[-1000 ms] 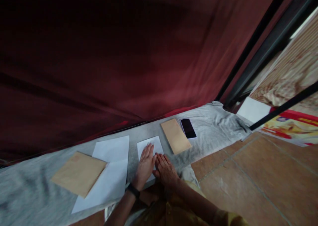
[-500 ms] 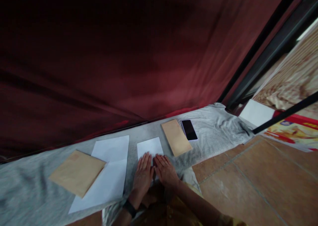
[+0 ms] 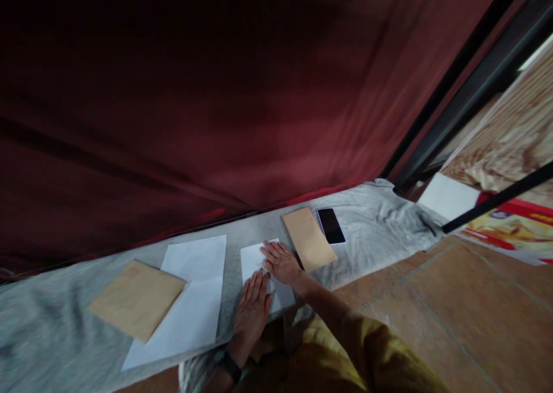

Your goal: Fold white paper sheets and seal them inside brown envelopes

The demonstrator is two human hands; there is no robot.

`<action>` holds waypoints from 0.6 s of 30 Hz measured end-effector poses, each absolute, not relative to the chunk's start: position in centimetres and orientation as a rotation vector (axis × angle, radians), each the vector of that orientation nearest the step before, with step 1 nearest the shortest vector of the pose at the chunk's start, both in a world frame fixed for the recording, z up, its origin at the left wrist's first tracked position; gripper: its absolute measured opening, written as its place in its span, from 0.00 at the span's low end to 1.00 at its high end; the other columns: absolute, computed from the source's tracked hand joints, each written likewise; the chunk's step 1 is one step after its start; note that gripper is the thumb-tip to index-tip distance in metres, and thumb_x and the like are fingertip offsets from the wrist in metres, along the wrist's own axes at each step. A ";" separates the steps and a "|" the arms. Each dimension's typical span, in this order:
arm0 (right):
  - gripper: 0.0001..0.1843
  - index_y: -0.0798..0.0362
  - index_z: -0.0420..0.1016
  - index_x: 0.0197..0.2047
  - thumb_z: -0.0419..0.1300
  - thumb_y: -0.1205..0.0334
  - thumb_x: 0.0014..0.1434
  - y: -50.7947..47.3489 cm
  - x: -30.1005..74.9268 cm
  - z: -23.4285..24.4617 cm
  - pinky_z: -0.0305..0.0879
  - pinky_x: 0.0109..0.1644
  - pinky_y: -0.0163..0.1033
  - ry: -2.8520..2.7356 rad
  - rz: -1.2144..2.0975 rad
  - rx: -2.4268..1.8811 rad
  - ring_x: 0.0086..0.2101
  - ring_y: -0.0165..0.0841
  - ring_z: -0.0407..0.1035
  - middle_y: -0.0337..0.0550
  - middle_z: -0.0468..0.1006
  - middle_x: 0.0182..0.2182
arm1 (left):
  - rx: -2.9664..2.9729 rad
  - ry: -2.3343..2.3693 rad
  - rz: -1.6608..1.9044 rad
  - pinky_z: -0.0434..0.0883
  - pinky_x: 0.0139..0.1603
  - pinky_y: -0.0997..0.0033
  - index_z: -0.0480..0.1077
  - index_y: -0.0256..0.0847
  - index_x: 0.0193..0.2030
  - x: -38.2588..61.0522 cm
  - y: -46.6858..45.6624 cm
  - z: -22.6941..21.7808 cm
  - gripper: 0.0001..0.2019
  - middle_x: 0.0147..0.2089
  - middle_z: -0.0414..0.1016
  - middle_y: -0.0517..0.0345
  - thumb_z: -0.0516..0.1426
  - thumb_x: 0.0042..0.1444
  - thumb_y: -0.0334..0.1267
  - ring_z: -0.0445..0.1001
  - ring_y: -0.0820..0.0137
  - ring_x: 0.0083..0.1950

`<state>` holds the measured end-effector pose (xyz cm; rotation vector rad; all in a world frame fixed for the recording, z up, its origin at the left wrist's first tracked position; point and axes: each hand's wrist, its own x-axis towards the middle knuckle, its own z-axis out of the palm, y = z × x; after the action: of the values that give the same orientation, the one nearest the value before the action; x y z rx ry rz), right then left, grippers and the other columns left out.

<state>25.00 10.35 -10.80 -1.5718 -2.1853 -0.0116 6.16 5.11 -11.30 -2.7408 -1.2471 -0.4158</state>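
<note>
A white sheet of paper (image 3: 250,260), small as if folded, lies on the grey cloth in front of me. My left hand (image 3: 253,303) rests flat on its near left part, fingers stretched out. Farther up the sheet, near its upper right edge, my right hand (image 3: 280,261) presses down with its fingers extended. Neither hand grips anything. Just right of the sheet lies a brown envelope (image 3: 309,238). To the left, a larger white sheet (image 3: 201,289) with a crease across it is partly covered by brown envelopes (image 3: 137,299), which look stacked.
A dark-screened phone (image 3: 332,226) lies beside the right envelope. The grey cloth (image 3: 375,226) covers a narrow ledge along a dark red curtain (image 3: 259,122). Black metal bars (image 3: 453,87) stand at right, near a colourful printed box (image 3: 514,229). Brown floor tiles (image 3: 432,318) lie below.
My right hand has slid forward up the small white sheet, away from my body, uncovering its lower right part. My left hand has stayed nearly in place, slightly lower.
</note>
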 end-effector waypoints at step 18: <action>0.31 0.57 0.55 0.72 0.52 0.54 0.71 0.2 23.8 -10.5 0.55 0.70 0.51 -2.176 0.031 -1.563 0.66 0.40 0.57 0.52 0.62 0.68 | -2.755 -1.241 -0.351 0.60 0.71 0.50 0.56 0.36 0.72 6.1 4.8 -11.0 0.28 0.73 0.58 0.44 0.47 0.65 0.36 0.56 0.59 0.74</action>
<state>23.79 0.22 -10.54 -1.5625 -2.1760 0.0305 6.07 4.79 -10.96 -2.7552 -1.2408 -0.3514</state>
